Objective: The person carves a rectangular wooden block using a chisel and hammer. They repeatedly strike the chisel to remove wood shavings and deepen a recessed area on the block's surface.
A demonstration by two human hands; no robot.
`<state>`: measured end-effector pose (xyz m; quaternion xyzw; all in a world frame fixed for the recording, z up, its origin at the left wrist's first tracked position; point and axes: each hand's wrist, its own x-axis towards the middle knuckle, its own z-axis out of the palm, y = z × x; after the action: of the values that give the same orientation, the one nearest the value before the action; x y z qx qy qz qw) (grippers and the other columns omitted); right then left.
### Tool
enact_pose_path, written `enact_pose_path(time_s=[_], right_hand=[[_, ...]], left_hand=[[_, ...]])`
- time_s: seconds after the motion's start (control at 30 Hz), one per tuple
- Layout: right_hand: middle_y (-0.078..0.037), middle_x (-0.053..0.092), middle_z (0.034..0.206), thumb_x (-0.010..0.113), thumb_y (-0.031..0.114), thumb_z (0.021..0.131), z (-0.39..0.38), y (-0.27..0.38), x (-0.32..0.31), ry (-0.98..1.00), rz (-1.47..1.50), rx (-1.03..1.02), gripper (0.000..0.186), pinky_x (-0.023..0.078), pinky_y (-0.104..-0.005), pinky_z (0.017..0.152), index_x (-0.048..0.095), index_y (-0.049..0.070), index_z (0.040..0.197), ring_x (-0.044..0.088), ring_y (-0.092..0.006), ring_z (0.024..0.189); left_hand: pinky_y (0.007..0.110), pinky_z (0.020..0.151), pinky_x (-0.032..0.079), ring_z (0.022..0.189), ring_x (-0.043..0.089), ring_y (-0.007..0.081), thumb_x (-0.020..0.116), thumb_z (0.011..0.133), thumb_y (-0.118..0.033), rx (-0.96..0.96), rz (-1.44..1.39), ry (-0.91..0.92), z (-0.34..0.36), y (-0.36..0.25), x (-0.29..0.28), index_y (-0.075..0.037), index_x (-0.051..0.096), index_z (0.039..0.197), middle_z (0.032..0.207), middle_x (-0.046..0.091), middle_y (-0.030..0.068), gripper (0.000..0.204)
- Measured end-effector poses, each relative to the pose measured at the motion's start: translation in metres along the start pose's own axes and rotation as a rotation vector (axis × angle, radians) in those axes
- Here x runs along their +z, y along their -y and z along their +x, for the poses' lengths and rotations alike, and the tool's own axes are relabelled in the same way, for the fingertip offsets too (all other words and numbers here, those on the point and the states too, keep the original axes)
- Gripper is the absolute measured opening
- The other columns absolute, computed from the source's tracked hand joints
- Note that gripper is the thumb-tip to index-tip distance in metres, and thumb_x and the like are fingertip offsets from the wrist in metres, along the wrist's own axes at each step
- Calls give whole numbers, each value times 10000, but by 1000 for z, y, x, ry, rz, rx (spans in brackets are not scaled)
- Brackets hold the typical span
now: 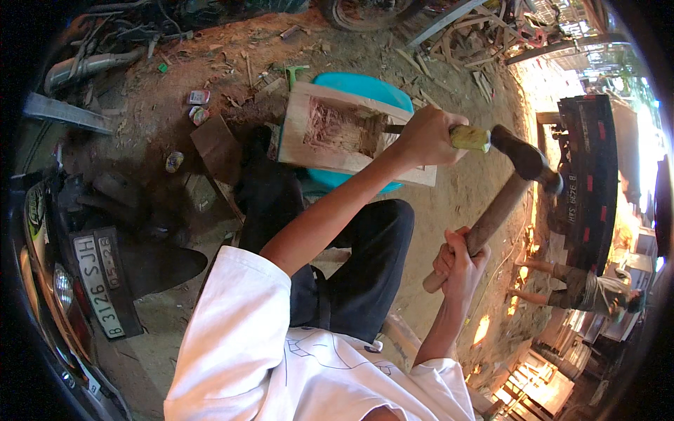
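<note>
The left hand [430,137] is wrapped tightly around a chisel [472,138], whose yellowish, rounded grip juts out to the right; its narrow dark blade points left, into the right end of a recess. That recess is cut in a pale wooden block [295,126], flat-faced and straight-edged, lying far in the scene, beyond the knees; inside, the wood is reddish, rough and splintery. Beneath the block is a smooth turquoise plastic support [361,81] with rounded corners.

The right hand [460,261], nearer, has its fingers curled around the plain wooden shaft of a hammer [491,216]. The dark, blunt head is just beside the chisel's butt; whether they touch, I cannot tell. On the left, crumpled cans [174,162] and a flat brown board [216,149] lie on the gritty earth floor [232,70].
</note>
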<state>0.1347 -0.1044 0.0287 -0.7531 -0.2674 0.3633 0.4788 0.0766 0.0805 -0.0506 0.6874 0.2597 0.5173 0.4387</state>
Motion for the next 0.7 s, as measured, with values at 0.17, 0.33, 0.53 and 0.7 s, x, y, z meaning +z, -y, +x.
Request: enact_pose_path(time_s=[0.17, 0.33, 0.53, 0.7], right_hand=[[12, 408, 498, 618, -7, 769, -13, 13, -12, 48, 492, -302, 194, 263, -226, 331, 465, 61, 672, 362, -61, 367], [31, 427, 499, 654, 42, 779, -18, -8, 3, 54, 78, 109, 155, 277, -224, 341, 515, 58, 713, 386, -64, 376], [22, 325, 414, 513, 14, 811, -59, 13, -4, 136, 452, -100, 251, 214, -225, 308, 357, 95, 632, 255, -50, 314], [9, 381, 461, 546, 41, 801, -67, 39, -9, 0, 250, -305, 215, 246, -226, 348, 386, 81, 663, 318, -61, 375]], left_hand=[[365, 528, 435, 565, 608, 264, 687, 624, -195, 2, 4, 20, 5, 2, 2, -61, 588, 673, 591, 582, 126, 174], [359, 519, 432, 548, 609, 246, 691, 615, -180, 14, 78, 32, -9, 19, 11, -55, 588, 670, 585, 578, 134, 171], [336, 491, 406, 510, 576, 195, 704, 629, -162, -14, -58, -18, 3, -3, -4, -40, 580, 660, 548, 558, 108, 176], [319, 474, 388, 456, 488, 135, 716, 642, -171, 10, -83, -48, -4, 4, 2, -41, 576, 644, 512, 512, 99, 191]])
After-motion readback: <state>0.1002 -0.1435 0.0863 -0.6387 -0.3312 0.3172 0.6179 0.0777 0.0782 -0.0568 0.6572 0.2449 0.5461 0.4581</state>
